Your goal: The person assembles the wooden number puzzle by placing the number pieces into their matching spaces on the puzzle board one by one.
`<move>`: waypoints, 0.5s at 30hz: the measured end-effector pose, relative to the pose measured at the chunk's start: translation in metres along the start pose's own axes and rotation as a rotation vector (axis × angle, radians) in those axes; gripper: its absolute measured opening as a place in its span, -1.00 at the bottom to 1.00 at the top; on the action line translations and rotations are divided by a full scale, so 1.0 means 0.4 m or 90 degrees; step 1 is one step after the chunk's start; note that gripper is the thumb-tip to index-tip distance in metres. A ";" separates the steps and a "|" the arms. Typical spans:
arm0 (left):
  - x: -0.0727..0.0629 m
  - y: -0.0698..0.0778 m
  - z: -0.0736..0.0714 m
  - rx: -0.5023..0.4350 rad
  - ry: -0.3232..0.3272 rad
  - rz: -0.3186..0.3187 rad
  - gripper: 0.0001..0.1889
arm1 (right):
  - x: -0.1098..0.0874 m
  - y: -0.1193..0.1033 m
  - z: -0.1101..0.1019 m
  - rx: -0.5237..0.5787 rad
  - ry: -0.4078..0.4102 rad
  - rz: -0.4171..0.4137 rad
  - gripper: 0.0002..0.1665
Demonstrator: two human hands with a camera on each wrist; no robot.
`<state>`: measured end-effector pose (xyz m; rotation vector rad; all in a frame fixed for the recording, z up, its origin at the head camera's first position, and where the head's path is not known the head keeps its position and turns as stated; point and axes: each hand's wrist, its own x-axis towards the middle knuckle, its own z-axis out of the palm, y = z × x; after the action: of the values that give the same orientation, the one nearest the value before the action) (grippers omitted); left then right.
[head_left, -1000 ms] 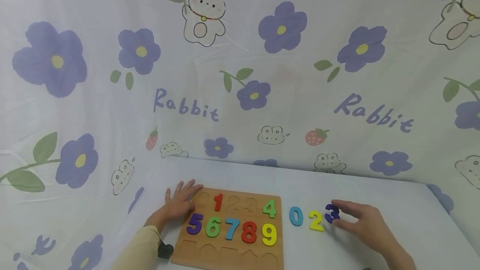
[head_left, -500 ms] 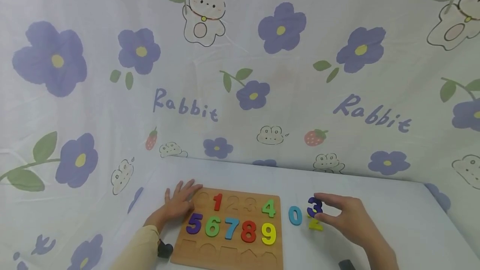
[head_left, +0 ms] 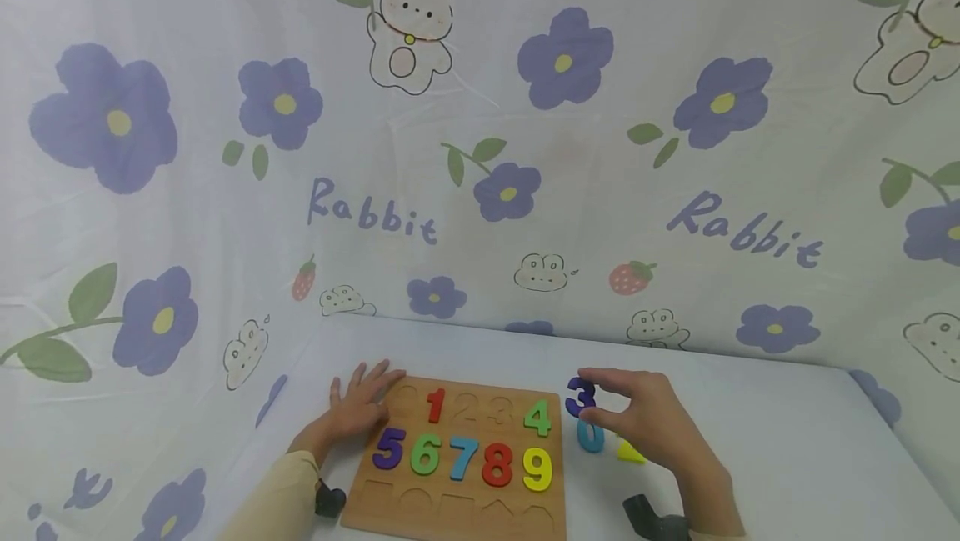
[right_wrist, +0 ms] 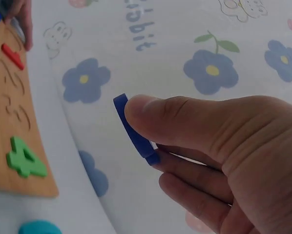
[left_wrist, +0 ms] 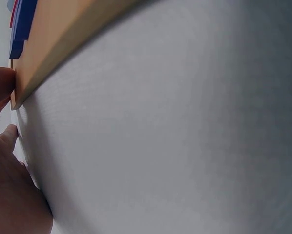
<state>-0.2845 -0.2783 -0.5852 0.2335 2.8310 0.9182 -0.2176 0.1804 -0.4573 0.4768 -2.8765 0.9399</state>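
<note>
My right hand (head_left: 652, 420) pinches a dark purple number 3 (head_left: 582, 398) between thumb and fingers, lifted near the board's upper right corner. The right wrist view shows the 3 (right_wrist: 132, 127) edge-on. Below it in the head view lies a blue number 0 (head_left: 591, 447), partly covered. A yellow number 2 (head_left: 632, 453) is mostly hidden behind the hand. My left hand (head_left: 360, 409) rests at the upper left corner of a wooden number board (head_left: 480, 427), fingers spread. The board's top row holds a red 1 (head_left: 436, 406) and green 4 (head_left: 537, 418), with bare 0, 2 and 3 recesses.
The board's middle row carries numbers 5 (head_left: 389, 449) to 9 (head_left: 537, 469). Its bottom row has bare shaped recesses. Beneath lies a white tabletop (head_left: 787, 441), with a flower-and-rabbit curtain (head_left: 480, 232) behind. Dark wrist devices (head_left: 657, 520) show near both wrists.
My right hand has lifted the purple 3 from beside the yellow 2 and carried it left, past the 2, to above the blue 0. The left hand stays put.
</note>
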 end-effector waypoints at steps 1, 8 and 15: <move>-0.003 0.004 -0.003 -0.003 -0.001 0.001 -0.22 | 0.008 -0.009 0.006 0.001 -0.001 -0.008 -0.39; -0.014 0.013 -0.009 -0.009 0.003 0.009 -0.22 | 0.054 -0.060 0.050 0.023 -0.010 -0.031 -0.40; -0.015 0.010 -0.006 -0.023 0.009 0.021 -0.22 | 0.086 -0.078 0.108 0.050 -0.016 -0.033 -0.43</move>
<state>-0.2789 -0.2779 -0.5802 0.2713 2.8296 0.9799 -0.2395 0.1219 -0.4688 0.5719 -2.8428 1.0484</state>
